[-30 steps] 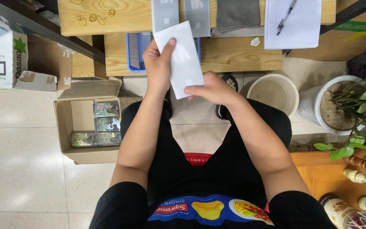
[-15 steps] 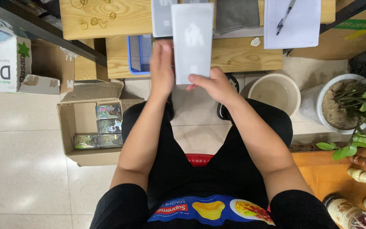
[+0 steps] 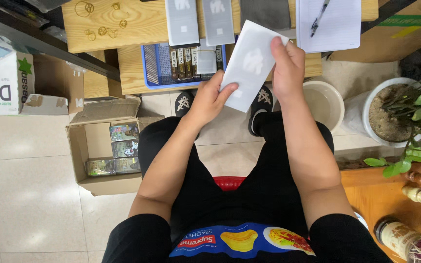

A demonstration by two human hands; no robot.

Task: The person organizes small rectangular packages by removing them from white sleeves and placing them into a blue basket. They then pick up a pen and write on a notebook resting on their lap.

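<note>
The room is seen from above: a pale tiled floor (image 3: 30, 195), with a person seated on a red stool (image 3: 229, 182) facing a low wooden counter (image 3: 123, 34) at the far side. On the floor to the left sits an open cardboard box (image 3: 104, 151) with small printed packs inside, and farther left a white carton (image 3: 3, 83). To the right stand a white bucket (image 3: 323, 104) and a potted plant (image 3: 405, 112), with bottles (image 3: 400, 238) on a wooden surface at the near right corner.

On the counter lie two grey flat packets (image 3: 200, 20), a blue wire basket (image 3: 183, 65) with dark narrow boxes stood in a row, and a white notepad (image 3: 328, 22) with a pen on it.

The white flat pouch (image 3: 249, 63) is held in the air over the lap, just in front of the basket and above the shoes. Its long axis runs tilted, from near left up to far right. The left hand (image 3: 209, 97) grips the near lower edge, thumb on the face; the right hand (image 3: 287, 65) is closed on the far right edge, fingers curled behind it. Both hands touch the pouch, so neither is nearer; the right hand sits higher and closer to the counter, the left closer to the body. The basket lies just beyond the pouch, far and slightly left.
</note>
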